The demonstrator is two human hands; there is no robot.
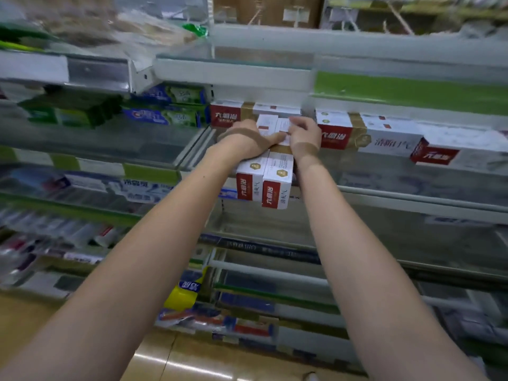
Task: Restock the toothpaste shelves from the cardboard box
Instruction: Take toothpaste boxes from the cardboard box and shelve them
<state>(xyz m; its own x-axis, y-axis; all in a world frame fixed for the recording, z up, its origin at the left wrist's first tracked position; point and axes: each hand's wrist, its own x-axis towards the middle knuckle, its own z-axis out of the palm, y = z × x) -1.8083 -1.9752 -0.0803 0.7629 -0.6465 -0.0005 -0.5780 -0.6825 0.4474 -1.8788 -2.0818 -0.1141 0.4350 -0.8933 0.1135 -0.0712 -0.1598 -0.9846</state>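
Both my arms reach up to a shelf (412, 171) of red, white and gold toothpaste boxes. My left hand (247, 138) and my right hand (303, 133) grip a bundle of toothpaste boxes (265, 182) from either side, end-on, with its near ends sticking out past the shelf's front edge. More boxes of the same brand lie flat on the shelf behind the bundle (228, 114) and to the right (365, 133). The cardboard box is not in view.
Blue and green toothpaste boxes (165, 111) fill the shelf section to the left. Lower shelves (275, 254) hold other packs and tubes. Cardboard cartons (266, 9) stand on top of the shelving. A yellowish floor (176, 361) shows at the bottom.
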